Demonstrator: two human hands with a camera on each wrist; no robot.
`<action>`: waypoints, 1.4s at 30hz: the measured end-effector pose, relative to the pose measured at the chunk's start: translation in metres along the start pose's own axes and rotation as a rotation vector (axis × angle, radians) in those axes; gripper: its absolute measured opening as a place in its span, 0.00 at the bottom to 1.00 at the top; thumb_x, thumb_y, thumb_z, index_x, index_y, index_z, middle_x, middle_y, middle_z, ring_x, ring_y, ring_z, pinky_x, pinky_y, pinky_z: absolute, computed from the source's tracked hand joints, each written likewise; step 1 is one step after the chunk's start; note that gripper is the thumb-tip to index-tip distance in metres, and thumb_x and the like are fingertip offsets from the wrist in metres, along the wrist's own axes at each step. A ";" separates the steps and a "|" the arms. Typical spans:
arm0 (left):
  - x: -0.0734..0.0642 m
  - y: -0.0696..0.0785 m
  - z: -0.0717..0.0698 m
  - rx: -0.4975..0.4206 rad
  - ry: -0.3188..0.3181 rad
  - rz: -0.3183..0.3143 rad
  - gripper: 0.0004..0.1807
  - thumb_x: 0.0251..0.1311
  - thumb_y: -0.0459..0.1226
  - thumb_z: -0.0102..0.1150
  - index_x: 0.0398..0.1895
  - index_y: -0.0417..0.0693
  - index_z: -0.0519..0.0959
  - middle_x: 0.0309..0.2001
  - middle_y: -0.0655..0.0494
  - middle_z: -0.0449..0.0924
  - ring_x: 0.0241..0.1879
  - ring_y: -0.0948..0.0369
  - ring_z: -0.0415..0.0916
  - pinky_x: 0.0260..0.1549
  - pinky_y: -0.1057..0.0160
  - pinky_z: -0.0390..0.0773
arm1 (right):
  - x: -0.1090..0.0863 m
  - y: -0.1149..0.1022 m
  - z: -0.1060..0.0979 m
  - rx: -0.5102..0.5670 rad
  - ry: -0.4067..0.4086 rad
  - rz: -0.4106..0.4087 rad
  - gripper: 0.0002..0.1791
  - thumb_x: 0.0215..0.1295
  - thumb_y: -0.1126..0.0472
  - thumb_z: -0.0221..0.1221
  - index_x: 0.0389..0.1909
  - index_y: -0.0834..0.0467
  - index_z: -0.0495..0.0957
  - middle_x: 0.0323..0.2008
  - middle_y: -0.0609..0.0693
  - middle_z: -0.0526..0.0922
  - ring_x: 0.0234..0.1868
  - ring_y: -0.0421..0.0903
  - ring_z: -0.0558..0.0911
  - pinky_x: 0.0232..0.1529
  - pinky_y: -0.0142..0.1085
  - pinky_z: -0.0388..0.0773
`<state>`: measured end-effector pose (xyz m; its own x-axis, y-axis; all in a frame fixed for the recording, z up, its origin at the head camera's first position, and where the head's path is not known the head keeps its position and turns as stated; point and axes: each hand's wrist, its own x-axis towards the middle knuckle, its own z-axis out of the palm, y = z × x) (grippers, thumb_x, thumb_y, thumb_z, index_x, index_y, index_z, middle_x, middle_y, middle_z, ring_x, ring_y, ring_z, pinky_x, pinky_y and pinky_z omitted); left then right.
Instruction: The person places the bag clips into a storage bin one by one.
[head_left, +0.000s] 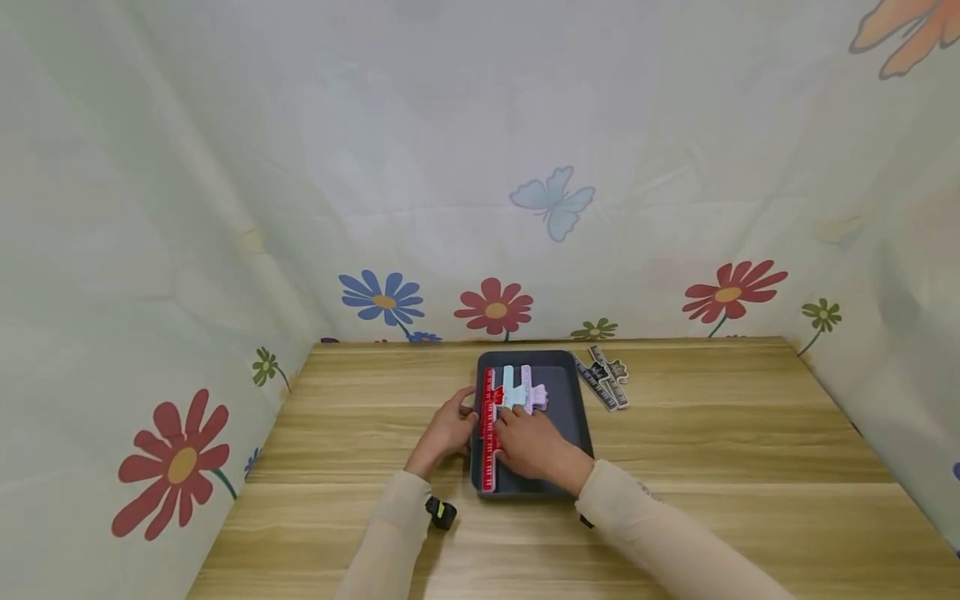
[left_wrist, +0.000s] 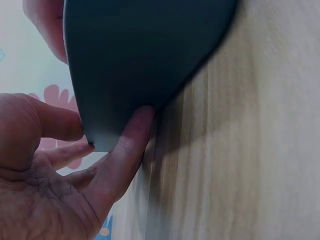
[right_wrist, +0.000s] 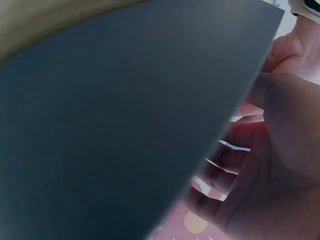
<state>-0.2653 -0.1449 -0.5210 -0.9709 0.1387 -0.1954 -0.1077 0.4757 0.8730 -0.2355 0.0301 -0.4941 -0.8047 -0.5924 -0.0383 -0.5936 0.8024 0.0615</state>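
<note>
A dark grey tray [head_left: 567, 367] holds several flat clips with long bars printed like piano keys. Two red clips lie end to end along its left side, the nearer red clip [head_left: 489, 475] partly under my right hand [head_left: 531, 442]. The right fingers bend down around that clip; their tips are hidden. A light blue clip [head_left: 509, 379] and a lilac clip [head_left: 538, 397] lie beyond the knuckles. My left hand [head_left: 448, 429] holds the tray's left rim. In the left wrist view its thumb [left_wrist: 132, 140] presses the outer wall low down, while its other fingers reach the rim.
Just right of the tray, a black clip [head_left: 597, 377] and a grey clip [head_left: 618, 371] lie crossed on the wooden table [head_left: 712, 433]. A light cloth [head_left: 420, 150] printed with flowers hangs behind and at both sides. A black wrist strap [head_left: 442, 513] is at the left sleeve.
</note>
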 end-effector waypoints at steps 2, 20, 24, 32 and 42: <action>0.000 0.000 0.000 -0.003 -0.001 0.004 0.30 0.70 0.32 0.47 0.74 0.52 0.60 0.56 0.33 0.76 0.30 0.54 0.81 0.17 0.57 0.84 | 0.000 -0.002 0.000 -0.016 0.000 0.001 0.28 0.66 0.43 0.59 0.59 0.58 0.76 0.59 0.53 0.78 0.56 0.51 0.76 0.52 0.51 0.81; 0.001 -0.002 0.000 0.007 0.005 0.025 0.30 0.70 0.32 0.47 0.74 0.50 0.59 0.55 0.31 0.76 0.34 0.51 0.82 0.17 0.57 0.84 | 0.006 -0.008 0.001 -0.017 -0.007 0.018 0.29 0.64 0.44 0.61 0.60 0.57 0.76 0.61 0.54 0.76 0.56 0.52 0.76 0.52 0.48 0.82; 0.003 -0.004 0.000 0.019 0.006 0.035 0.30 0.70 0.32 0.47 0.75 0.50 0.59 0.55 0.32 0.76 0.33 0.52 0.82 0.17 0.58 0.84 | 0.004 -0.007 0.001 0.027 -0.020 0.029 0.30 0.64 0.44 0.61 0.61 0.57 0.75 0.63 0.54 0.74 0.59 0.52 0.76 0.54 0.49 0.81; 0.001 -0.005 0.001 0.009 -0.002 0.023 0.30 0.70 0.33 0.46 0.75 0.51 0.59 0.55 0.33 0.76 0.32 0.54 0.82 0.18 0.58 0.84 | -0.008 0.000 -0.004 0.129 0.034 0.016 0.29 0.64 0.45 0.62 0.60 0.58 0.75 0.52 0.54 0.78 0.53 0.52 0.78 0.51 0.48 0.82; 0.001 -0.003 0.001 0.001 -0.004 0.031 0.30 0.70 0.33 0.46 0.75 0.50 0.58 0.56 0.32 0.76 0.30 0.54 0.81 0.17 0.58 0.84 | -0.023 0.017 -0.020 0.112 0.106 -0.005 0.29 0.64 0.47 0.62 0.62 0.57 0.73 0.55 0.53 0.78 0.54 0.51 0.79 0.51 0.47 0.82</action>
<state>-0.2655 -0.1454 -0.5238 -0.9728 0.1570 -0.1705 -0.0778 0.4719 0.8782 -0.2271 0.0554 -0.4724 -0.8003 -0.5957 0.0679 -0.5991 0.7991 -0.0502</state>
